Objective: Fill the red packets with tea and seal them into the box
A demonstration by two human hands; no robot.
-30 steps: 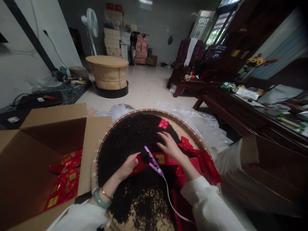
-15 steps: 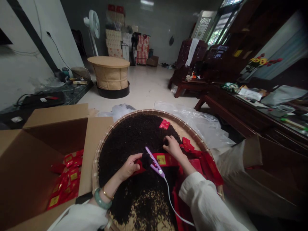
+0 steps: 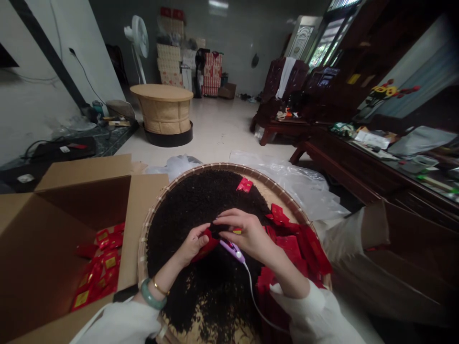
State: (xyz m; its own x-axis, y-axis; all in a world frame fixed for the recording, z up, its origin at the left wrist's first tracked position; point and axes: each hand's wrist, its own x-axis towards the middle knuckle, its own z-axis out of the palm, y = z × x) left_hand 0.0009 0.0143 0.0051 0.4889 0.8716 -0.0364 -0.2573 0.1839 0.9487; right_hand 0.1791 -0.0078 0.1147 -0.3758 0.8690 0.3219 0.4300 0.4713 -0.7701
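Observation:
A round woven tray (image 3: 287,197) heaped with dark loose tea leaves (image 3: 201,205) lies in front of me. My left hand (image 3: 191,243) pinches a small red packet (image 3: 205,241) held over the tea. My right hand (image 3: 244,231) has its fingers pressed together at the packet's open mouth, with dark tea under the fingertips. A purple sealing clip (image 3: 231,248) with a white cord (image 3: 256,306) sticks out beneath my right hand. Several empty red packets (image 3: 297,243) are piled on the tray's right side, and one lone red packet (image 3: 244,184) lies at the far edge.
An open cardboard box (image 3: 53,220) at the left holds several filled red packets (image 3: 96,265). Clear plastic sheeting (image 3: 304,181) lies beyond the tray. A low wooden table (image 3: 358,167) with clutter runs along the right. A round wicker drum (image 3: 163,112) and a fan (image 3: 138,40) stand farther back.
My right hand left the tea heap on the right and came over to the mouth of the red packet, covering most of the purple clip. The left hand stayed put.

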